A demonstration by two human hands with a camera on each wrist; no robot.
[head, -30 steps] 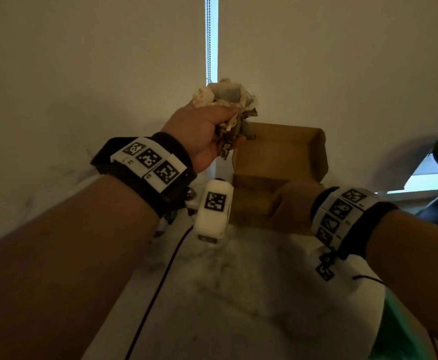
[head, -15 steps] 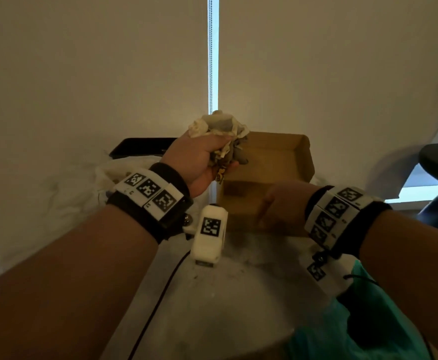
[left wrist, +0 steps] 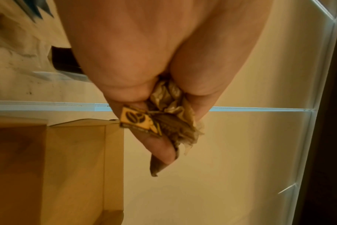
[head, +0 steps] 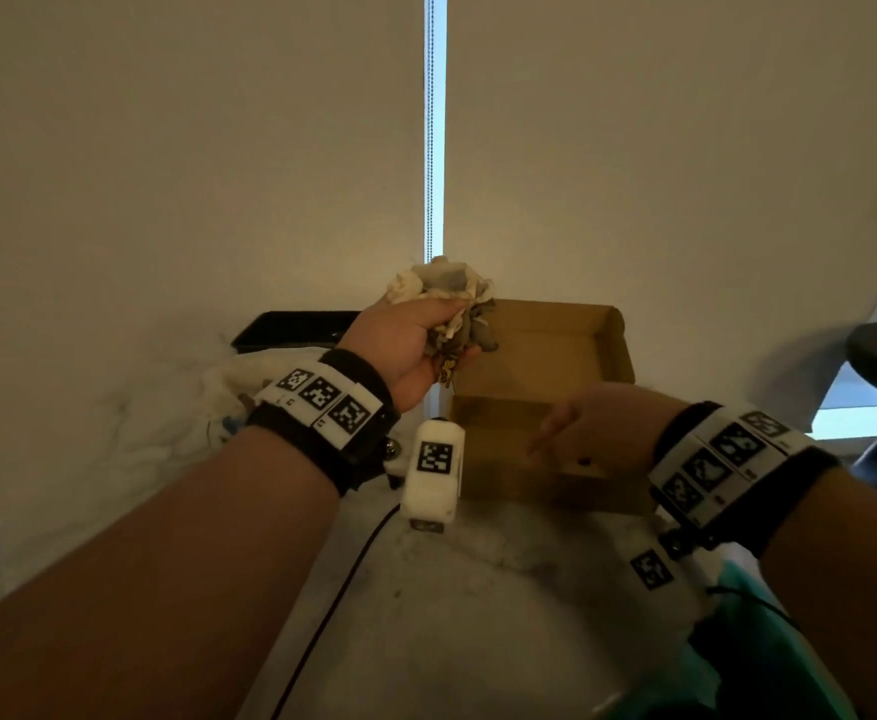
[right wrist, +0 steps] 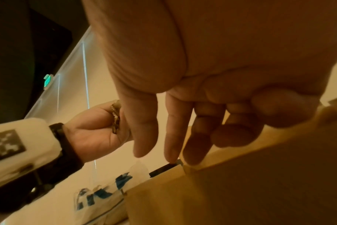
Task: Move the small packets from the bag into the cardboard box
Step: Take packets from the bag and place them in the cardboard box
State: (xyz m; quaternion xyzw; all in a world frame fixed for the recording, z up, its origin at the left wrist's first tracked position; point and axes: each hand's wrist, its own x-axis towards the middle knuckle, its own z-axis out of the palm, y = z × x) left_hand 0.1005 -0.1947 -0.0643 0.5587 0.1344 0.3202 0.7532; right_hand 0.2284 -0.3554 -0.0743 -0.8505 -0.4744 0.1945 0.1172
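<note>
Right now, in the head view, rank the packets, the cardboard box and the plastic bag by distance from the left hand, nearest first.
1. Packets: gripped in the left hand itself.
2. Cardboard box: just right of the hand, open.
3. Plastic bag: lower left, beyond the wrist.

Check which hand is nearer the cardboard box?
Right. The right hand is at the cardboard box front wall; the left hand holds packets above its left edge.

We see a crumpled bunch of small packets (head: 444, 298), cream and brown with a yellow tag, raised above the left edge of the open cardboard box (head: 540, 407). The white plastic bag (head: 228, 387) lies crumpled left of it.
</note>
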